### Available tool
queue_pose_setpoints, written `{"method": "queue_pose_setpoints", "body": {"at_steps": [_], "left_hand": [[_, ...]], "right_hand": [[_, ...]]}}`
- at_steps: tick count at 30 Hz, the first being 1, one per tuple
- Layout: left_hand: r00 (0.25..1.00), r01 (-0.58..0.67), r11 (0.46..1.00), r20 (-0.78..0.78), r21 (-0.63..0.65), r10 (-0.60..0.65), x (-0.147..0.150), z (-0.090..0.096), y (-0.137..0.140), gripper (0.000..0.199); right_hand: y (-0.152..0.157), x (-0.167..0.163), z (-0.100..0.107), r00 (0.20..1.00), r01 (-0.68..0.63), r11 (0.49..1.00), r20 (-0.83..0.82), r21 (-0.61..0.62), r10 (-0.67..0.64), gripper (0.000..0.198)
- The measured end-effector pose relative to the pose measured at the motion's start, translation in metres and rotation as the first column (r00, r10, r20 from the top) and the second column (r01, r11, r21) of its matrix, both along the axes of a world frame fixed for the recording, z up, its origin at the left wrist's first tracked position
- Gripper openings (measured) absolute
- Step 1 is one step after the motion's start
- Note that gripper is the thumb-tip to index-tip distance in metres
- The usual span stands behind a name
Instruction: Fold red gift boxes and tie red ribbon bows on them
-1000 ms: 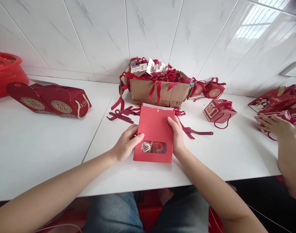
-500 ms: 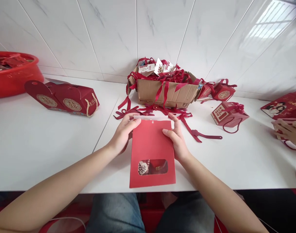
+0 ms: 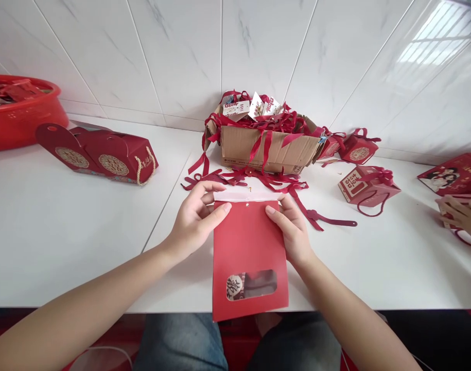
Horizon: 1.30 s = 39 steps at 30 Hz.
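A red paper gift bag [image 3: 250,237] with a clear window near its lower end lies between my hands, its lower part reaching past the table's front edge. My left hand [image 3: 198,214] grips its upper left edge, thumb on the red face and fingers behind. On the upper right edge, my right hand [image 3: 291,226] pinches in the same way. A pale strip shows along the top, with a small hole in the red just below it. Through the window I see a white label with dark characters and something dark red.
Behind stands a cardboard box [image 3: 266,149] heaped with red ribbons and tags; loose ribbons [image 3: 254,176] lie before it. Red gift boxes [image 3: 111,157] sit left, others [image 3: 368,185] right. A red basin [image 3: 22,113] is far left. Another person's hand [image 3: 465,214] holds a box at right.
The bag has come lower and nearer to me, and its pale top strip now shows across the full width. Both hands keep hold of its upper edges.
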<state>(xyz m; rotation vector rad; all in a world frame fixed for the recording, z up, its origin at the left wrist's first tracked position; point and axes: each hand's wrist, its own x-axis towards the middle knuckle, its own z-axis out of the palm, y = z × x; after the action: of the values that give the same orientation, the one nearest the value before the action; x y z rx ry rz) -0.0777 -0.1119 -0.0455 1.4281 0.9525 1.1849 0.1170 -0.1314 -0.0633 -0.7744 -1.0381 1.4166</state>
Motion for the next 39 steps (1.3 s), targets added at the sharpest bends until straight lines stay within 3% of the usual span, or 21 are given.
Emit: {"method": "queue_pose_setpoints", "body": {"at_steps": [5,8,12,15,19,24,27,28,30,32,35,39], "left_hand": [[0.993,-0.005,0.974,-0.113,0.227,0.031,-0.001,0.002,-0.001,0.011],[0.984,0.015,0.922,-0.172,0.387,0.056,-0.003,0.003,0.000,0.009],[0.979,0.101,0.819,-0.205,0.564,0.020,-0.006,0.002,0.005,0.010],[0.982,0.138,0.776,-0.190,0.616,-0.024,-0.008,0.000,0.009,0.013],[0.985,0.098,0.795,-0.174,0.598,0.009,-0.006,-0.005,0.009,0.005],[0.981,0.037,0.896,-0.187,0.443,0.052,-0.001,-0.006,0.004,0.019],[0.989,-0.023,0.985,-0.142,0.170,0.047,0.003,-0.002,0.001,0.014],[0.994,-0.024,0.998,-0.106,0.050,0.030,0.004,0.001,0.001,0.021],[0.999,0.033,0.986,-0.003,-0.163,-0.034,0.005,0.005,-0.001,0.028],[0.990,0.124,0.954,0.101,-0.271,-0.100,0.007,0.011,-0.003,0.025],[0.979,0.141,0.960,0.178,-0.240,-0.099,0.008,0.016,-0.008,0.022],[0.991,0.051,0.998,0.128,-0.037,-0.046,0.010,0.016,-0.010,0.022]], "right_hand": [[-0.002,0.002,0.001,1.000,-0.008,0.996,0.026,0.084,0.006,0.016],[-0.003,0.004,0.001,0.999,0.005,0.991,0.045,0.134,-0.011,0.006],[-0.002,0.005,0.001,0.994,0.045,0.983,0.092,0.180,-0.063,0.007],[-0.001,0.005,0.001,0.986,0.057,0.976,0.142,0.211,-0.088,0.012],[0.000,0.005,0.001,0.975,0.068,0.975,0.192,0.211,-0.109,0.018],[0.000,0.005,0.002,0.974,0.084,0.994,0.204,0.075,-0.098,0.019],[0.000,0.002,0.002,0.984,0.086,0.996,0.157,0.017,-0.088,0.023],[0.001,0.001,0.002,0.986,0.091,0.996,0.141,0.010,-0.091,0.024],[0.001,-0.002,0.002,0.985,0.110,0.994,0.129,0.013,-0.110,0.026],[0.001,-0.005,0.004,0.972,0.157,0.985,0.166,0.067,-0.166,0.025],[-0.001,-0.006,0.005,0.889,0.268,0.907,0.280,0.324,-0.363,0.019],[-0.003,-0.005,0.005,0.729,0.241,0.660,0.316,0.712,-0.607,0.019]]}}
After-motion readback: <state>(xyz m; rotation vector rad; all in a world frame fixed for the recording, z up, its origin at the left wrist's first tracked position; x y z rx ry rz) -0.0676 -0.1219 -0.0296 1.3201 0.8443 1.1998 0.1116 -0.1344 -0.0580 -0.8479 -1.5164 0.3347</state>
